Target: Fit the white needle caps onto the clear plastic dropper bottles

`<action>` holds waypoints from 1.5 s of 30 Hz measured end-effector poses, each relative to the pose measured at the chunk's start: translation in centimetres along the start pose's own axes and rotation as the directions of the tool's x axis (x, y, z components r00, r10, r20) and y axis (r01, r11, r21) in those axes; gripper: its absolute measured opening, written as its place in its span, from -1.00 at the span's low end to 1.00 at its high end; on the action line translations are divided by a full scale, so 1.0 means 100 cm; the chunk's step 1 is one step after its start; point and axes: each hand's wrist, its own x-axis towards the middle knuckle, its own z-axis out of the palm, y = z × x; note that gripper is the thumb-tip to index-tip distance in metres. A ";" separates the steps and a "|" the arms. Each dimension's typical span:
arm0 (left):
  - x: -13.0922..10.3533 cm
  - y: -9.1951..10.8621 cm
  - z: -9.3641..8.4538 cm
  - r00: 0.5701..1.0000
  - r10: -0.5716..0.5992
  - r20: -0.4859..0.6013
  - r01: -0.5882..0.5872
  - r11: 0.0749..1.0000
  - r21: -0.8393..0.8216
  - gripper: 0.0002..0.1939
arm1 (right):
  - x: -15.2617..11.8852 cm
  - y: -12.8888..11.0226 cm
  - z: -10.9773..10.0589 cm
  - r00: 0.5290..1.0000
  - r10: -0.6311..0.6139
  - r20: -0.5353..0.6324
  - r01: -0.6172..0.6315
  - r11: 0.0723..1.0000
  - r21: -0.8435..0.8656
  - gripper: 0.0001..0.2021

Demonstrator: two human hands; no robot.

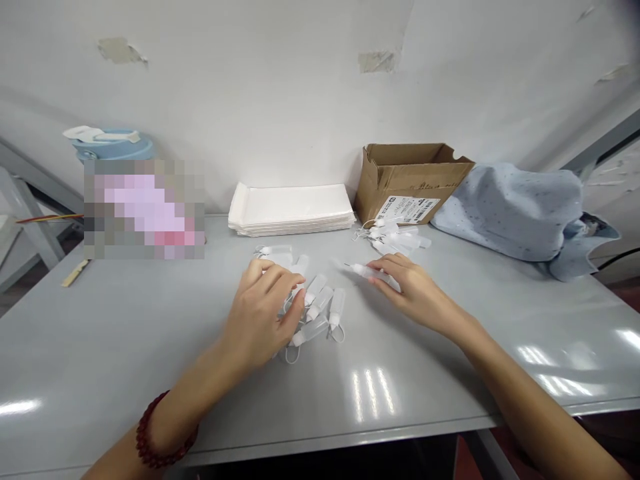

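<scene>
In my right hand is a small clear squeeze bottle, pinched between thumb and fingers. Its thin needle tip points left, and a faint blurred shape lies beside the tip. My left hand is curved over the left part of a pile of similar bottles, thumb and forefinger slightly apart; no bottle is plainly gripped there. Several of these bottles have white collars and looped cap straps. Behind my right hand, a second group of the bottles lies in front of a cardboard box.
A stack of white paper envelopes or sheets rests against the wall. To the right of the box is a bunched pale blue speckled cloth. A blue-lidded container, partly blurred out, and a short yellowish strip are at left on the grey table.
</scene>
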 end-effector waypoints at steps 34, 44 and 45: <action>-0.001 0.011 -0.009 0.994 0.075 -0.079 -0.084 0.991 -0.108 -0.90 | -0.010 -0.031 -0.010 0.988 -0.149 -0.034 0.149 0.884 0.443 -0.82; -0.002 0.008 -0.004 0.980 0.193 0.041 -0.190 0.980 -0.062 -0.91 | -0.011 -0.031 -0.008 0.974 -0.214 -0.076 0.226 0.893 0.388 -0.79; -0.002 0.009 -0.003 0.978 0.203 0.049 -0.199 0.978 -0.064 -0.91 | -0.011 -0.031 -0.008 0.973 -0.216 -0.079 0.230 0.891 0.393 -0.78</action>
